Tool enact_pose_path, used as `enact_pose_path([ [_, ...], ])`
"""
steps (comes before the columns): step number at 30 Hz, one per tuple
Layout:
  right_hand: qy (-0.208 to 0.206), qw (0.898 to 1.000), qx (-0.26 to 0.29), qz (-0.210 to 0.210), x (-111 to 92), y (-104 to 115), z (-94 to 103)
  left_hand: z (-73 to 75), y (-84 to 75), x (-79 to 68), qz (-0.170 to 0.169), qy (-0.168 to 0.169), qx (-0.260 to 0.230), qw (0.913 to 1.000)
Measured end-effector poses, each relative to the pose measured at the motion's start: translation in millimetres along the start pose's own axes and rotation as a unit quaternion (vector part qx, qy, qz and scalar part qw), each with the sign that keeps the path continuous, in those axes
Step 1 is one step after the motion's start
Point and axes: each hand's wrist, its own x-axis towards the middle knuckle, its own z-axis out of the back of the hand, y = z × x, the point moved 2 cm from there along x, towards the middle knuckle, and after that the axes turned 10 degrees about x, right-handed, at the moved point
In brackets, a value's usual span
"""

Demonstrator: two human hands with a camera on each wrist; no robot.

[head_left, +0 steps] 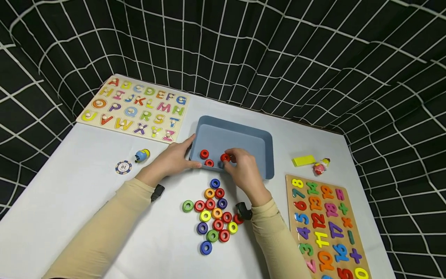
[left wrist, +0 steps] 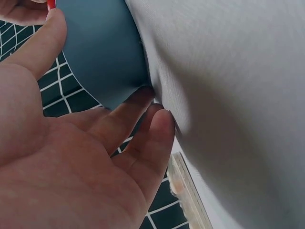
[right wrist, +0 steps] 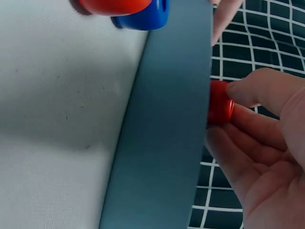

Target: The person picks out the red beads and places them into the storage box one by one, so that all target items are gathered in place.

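Note:
A shallow blue-grey tray (head_left: 237, 133) stands in the middle of the white table. My left hand (head_left: 175, 157) rests against its near left corner, thumb along the near wall and straight fingers at the left wall (left wrist: 114, 52). Over the tray's near rim, my right hand (head_left: 244, 170) pinches a red ring (right wrist: 220, 104) between thumb and fingers. Inside the tray lie two more red rings, one farther back (head_left: 204, 154) and one by the near wall (head_left: 209, 163). Several loose rings lie in front of the tray, among them a blue ring (head_left: 215, 183) and a green ring (head_left: 187, 205).
A letter puzzle board (head_left: 134, 102) lies at the back left, a number puzzle board (head_left: 325, 228) at the right. A poker chip (head_left: 123, 167) and a small blue-yellow figure (head_left: 142, 155) are left of my left hand. A yellow block (head_left: 303, 160) and another figurine (head_left: 321, 166) lie right of the tray.

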Motion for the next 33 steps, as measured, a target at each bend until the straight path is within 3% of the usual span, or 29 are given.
enact_pose_path([
  [9,0.043,0.998,-0.009,-0.04,-2.6,-9.8,1.8,-1.5,-1.5,0.2,0.001,0.005,0.003,1.0],
  [16,0.031,0.998,0.012,-0.055,-24.9,-6.4,27.4,-0.8,-0.9,-0.2,0.006,0.009,0.002,0.9999],
  [21,0.046,0.996,0.031,-0.071,-47.1,-1.6,41.3,0.7,-1.3,-0.7,0.006,0.009,0.002,0.9999],
  [27,0.136,0.983,0.022,-0.121,-79.1,0.5,36.8,-0.3,-0.3,-0.7,0.005,0.01,0.001,0.9999],
  [33,0.207,0.97,0.019,-0.128,-102.6,-0.2,26.8,-1.2,0.6,-0.4,0.001,0.008,0.002,1.0],
])
